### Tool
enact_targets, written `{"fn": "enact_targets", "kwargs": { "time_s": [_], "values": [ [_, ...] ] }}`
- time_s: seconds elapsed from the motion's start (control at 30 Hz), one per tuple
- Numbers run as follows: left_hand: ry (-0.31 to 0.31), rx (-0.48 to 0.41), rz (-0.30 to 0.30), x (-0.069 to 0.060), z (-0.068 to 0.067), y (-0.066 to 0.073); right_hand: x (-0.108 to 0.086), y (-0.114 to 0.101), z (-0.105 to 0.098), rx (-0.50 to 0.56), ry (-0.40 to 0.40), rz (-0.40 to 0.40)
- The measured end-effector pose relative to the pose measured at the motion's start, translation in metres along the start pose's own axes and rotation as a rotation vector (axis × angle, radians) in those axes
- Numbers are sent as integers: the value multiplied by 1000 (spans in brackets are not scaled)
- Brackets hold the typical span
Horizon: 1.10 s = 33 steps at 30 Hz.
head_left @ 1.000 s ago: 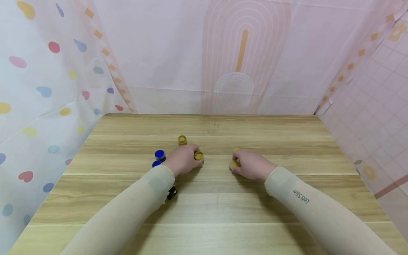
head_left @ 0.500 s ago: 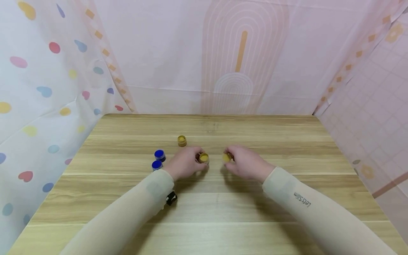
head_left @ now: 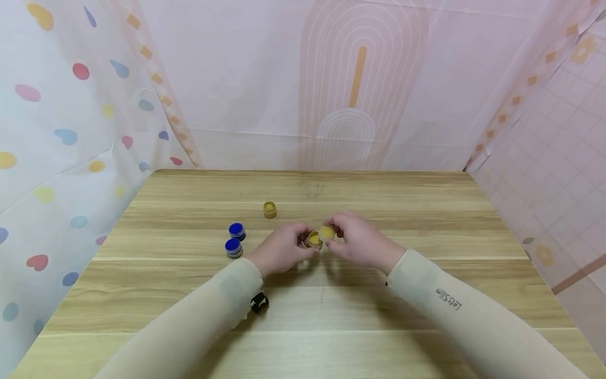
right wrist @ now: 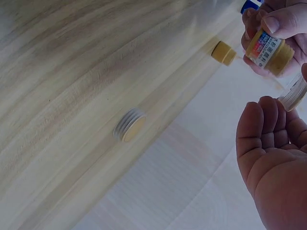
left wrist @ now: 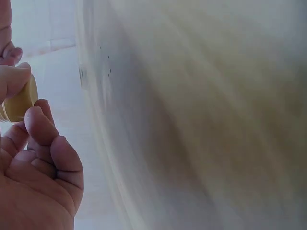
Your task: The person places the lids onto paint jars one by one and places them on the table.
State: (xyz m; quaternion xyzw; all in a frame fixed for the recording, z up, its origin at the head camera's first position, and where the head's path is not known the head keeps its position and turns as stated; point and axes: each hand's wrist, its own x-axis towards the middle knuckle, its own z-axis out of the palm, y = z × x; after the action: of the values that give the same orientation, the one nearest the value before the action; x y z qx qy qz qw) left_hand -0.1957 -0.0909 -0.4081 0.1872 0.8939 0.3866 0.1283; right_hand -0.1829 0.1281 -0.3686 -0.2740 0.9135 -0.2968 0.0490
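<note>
My left hand (head_left: 282,246) grips a small yellow paint jar (head_left: 313,239) without its lid, held above the table. In the right wrist view the jar's printed label (right wrist: 261,48) and threaded neck show. My right hand (head_left: 362,241) pinches a pale yellow lid (head_left: 326,233) between thumb and fingers, close beside the jar's mouth and tilted. Whether lid and jar touch, I cannot tell. The left wrist view catches only the jar's yellow base (left wrist: 21,103) between the left fingertips. A second lid (right wrist: 129,125) lies on the table in the right wrist view, hidden in the head view.
Another lidless yellow jar (head_left: 270,210) stands farther back on the wooden table (head_left: 402,192). Two blue-lidded jars (head_left: 237,231) stand left of my left hand. A black object (head_left: 259,302) sits under the left sleeve's cuff. Patterned cloth (head_left: 227,79) hangs behind the table.
The right hand has lifted the lid off the table and carried it left to the jar. My left hand has moved right with the jar, uncovering more of the blue jars.
</note>
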Motion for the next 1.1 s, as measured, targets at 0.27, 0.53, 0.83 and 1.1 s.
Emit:
{"fn": "enact_targets", "kwargs": {
  "time_s": [0.27,0.53,0.83,1.1],
  "values": [
    [-3,6,71,-1,6,5,-2,-2,4,-25,9,-75],
    [3,19,83,-1,8,6,-3,-2,7,-19,-10,-86],
    [-2,7,86,0,8,5,-4,-3,7,-17,-18,-90],
    [5,3,81,0,9,5,-4,-1,8,-19,-24,-87]
  ]
}}
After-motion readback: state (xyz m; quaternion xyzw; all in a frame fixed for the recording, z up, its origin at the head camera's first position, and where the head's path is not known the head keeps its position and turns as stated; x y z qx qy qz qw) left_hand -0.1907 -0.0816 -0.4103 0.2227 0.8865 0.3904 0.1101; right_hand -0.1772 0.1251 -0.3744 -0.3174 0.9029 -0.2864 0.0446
